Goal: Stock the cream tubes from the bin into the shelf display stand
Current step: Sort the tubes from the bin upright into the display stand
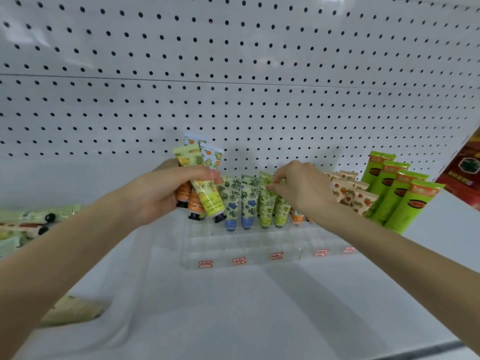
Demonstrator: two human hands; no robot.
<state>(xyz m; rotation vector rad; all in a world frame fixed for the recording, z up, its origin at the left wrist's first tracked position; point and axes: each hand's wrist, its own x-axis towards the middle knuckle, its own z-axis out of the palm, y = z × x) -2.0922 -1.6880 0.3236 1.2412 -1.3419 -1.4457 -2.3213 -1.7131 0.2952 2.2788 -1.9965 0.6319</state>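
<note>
A clear acrylic display stand (pixel 244 245) sits on a white shelf (pixel 233 307) against the pegboard back wall (pixel 233 74); everything below is placed relative to this stand.

Standing cap-down in the stand's back row are two tubes with blue caps (pixel 240 203) and two green-patterned tubes (pixel 270 203) just to their right. Further right in the stand, at least one orange-capped tube (pixel 297 216) shows under the wrist; more may be hidden there. Five red price labels (pixel 239 261) run along the stand's front edge.

The left hand (pixel 155 196) hovers at the stand's left end, its fingers (pixel 200 175) closed around a bundle of cream tubes (pixel 202 188): about five show, with a yellow-green one in front, orange ones behind and two pale ones sticking up, though the exact count is hard to tell.

The right hand (pixel 304 188) is over the stand's middle, thumb and forefinger pinched on the top edge of the taller green-patterned tube.

Right of the stand stand several cream-and-orange patterned tubes (pixel 350 193), and beyond them four larger bright green tubes (pixel 400 196). A red box (pixel 465 170) leans at the far right.

Left of the stand, loose tubes (pixel 31 222) lie in a heap at the frame edge, too blurred to count.
</note>
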